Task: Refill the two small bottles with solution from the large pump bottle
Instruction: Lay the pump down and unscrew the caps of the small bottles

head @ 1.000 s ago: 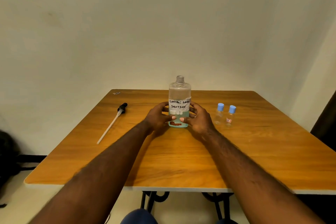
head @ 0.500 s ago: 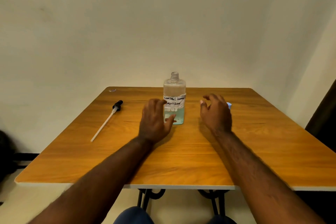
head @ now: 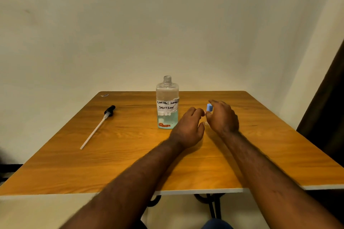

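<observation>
A big clear bottle [head: 167,98] stands in the middle of the brown tabletop [head: 130,163]. Its top is off and its neck is open. It has some pale blue water at the bottom. A white label [head: 167,105] on it says "contact lens solution".

The black pump [head: 97,128] lies flat on the tabletop, far off to the left. Its long white tube points toward the near edge.

Just to the right of the big bottle stands a small bottle [head: 209,108] with a blue cap. The right hand [head: 222,117] curls round this small bottle, with the thumb on the near side and the fingers arched over the far side.

The left hand [head: 188,128] is between the two bottles. Its fingers are bent loosely and hold nothing. Its fingertips are very near the small bottle, but I cannot tell if they touch it.

I can see only one small bottle; the right hand hides what is behind it.
</observation>
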